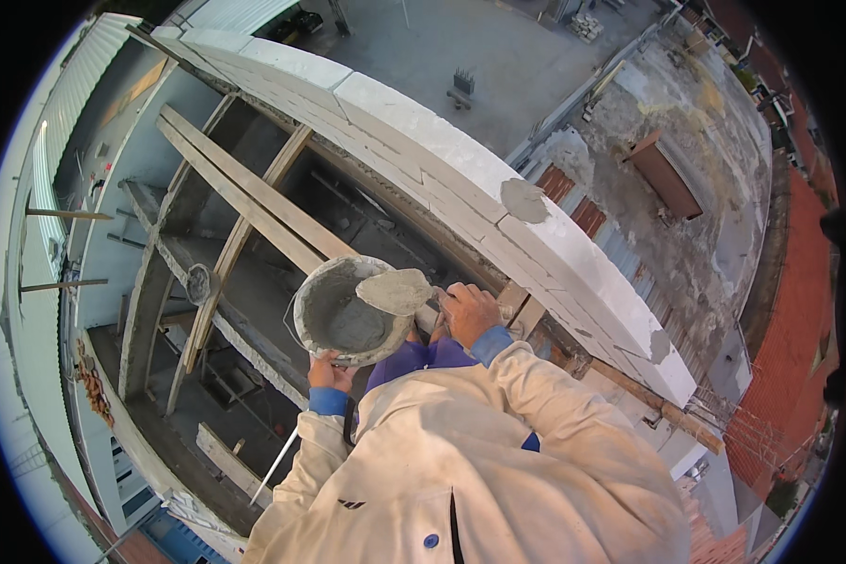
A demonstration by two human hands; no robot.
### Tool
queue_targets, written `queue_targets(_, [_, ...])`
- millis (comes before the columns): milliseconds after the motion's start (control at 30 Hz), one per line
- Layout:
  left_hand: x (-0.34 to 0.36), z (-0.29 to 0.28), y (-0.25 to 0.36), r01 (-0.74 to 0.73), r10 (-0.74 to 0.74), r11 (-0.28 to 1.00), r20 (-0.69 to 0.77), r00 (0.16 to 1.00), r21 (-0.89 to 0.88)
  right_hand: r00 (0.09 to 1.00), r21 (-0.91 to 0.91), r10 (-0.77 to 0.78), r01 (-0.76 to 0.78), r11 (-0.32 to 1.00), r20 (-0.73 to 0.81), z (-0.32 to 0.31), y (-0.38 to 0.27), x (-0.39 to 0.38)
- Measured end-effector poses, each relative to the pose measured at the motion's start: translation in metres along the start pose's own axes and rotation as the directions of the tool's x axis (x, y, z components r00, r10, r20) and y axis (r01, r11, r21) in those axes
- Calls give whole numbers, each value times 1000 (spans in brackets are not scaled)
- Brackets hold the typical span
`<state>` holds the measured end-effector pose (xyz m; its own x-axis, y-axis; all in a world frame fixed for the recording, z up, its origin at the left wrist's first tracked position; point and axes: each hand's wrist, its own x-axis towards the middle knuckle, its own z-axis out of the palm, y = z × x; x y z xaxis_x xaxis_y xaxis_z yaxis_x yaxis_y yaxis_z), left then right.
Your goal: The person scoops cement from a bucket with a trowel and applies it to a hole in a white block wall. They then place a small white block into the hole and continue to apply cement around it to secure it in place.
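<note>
My left hand (332,370) grips the near rim of a mortar bucket (312,299), its fingers closed on the edge. Wet grey mortar (355,327) lies inside the bucket. My right hand (470,314) is closed round the handle of a trowel, which it mostly hides. The trowel's blade (395,292) carries a flat load of mortar above the bucket's right rim. To the right runs a wall of white blocks (442,141), with a dab of mortar (524,200) on its top and another patch (661,346) near its near end.
Wooden planks (254,188) span a deep opening crossed by concrete beams (244,343), with a lower floor far below. Beyond the wall lie a concrete slab (423,47), a brown box-shaped structure (665,176) and a red tiled roof (780,348).
</note>
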<state>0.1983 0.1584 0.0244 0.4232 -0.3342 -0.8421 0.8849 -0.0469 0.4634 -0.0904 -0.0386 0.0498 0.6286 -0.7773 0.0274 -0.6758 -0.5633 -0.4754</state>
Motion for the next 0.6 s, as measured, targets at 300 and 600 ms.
queue_targets(300, [-6, 44, 30, -103, 109, 987, 37, 993, -127, 941, -247, 294, -248, 937, 169, -70, 118, -107])
queue_targets(600, [-49, 64, 72, -557, 450, 681, 328, 831, 475, 948, -27, 21, -13, 1000, 318, -103, -3, 11])
